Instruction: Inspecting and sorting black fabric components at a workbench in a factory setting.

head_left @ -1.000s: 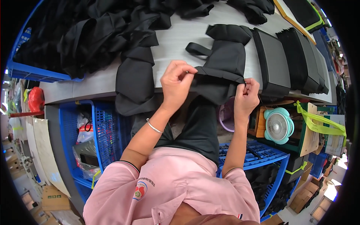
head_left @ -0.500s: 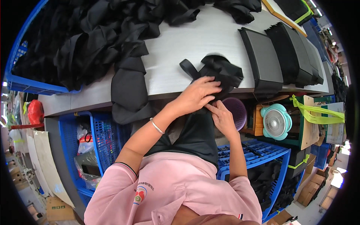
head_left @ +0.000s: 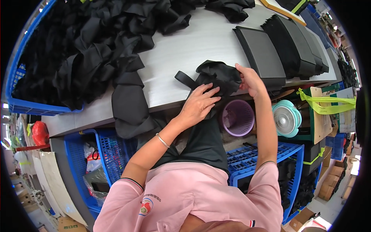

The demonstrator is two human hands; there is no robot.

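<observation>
A crumpled black fabric piece (head_left: 217,74) with a strap lies at the near edge of the grey table (head_left: 185,50). My left hand (head_left: 199,103) rests flat on its lower part, fingers spread, pressing it at the table edge. My right hand (head_left: 249,79) grips the fabric's right side next to a flat black panel (head_left: 259,54). A silver bracelet circles my left wrist.
A big heap of black fabric pieces (head_left: 77,50) fills the table's left and a blue crate. Stacked black panels (head_left: 299,38) stand at the right. Under the table are a purple basket (head_left: 237,118), a teal fan (head_left: 286,118) and blue crates (head_left: 266,154).
The flat fabric piece has been bunched up and shifted right on the table. My right hand has moved from under the edge up to its right side; my left hand now lies flat.
</observation>
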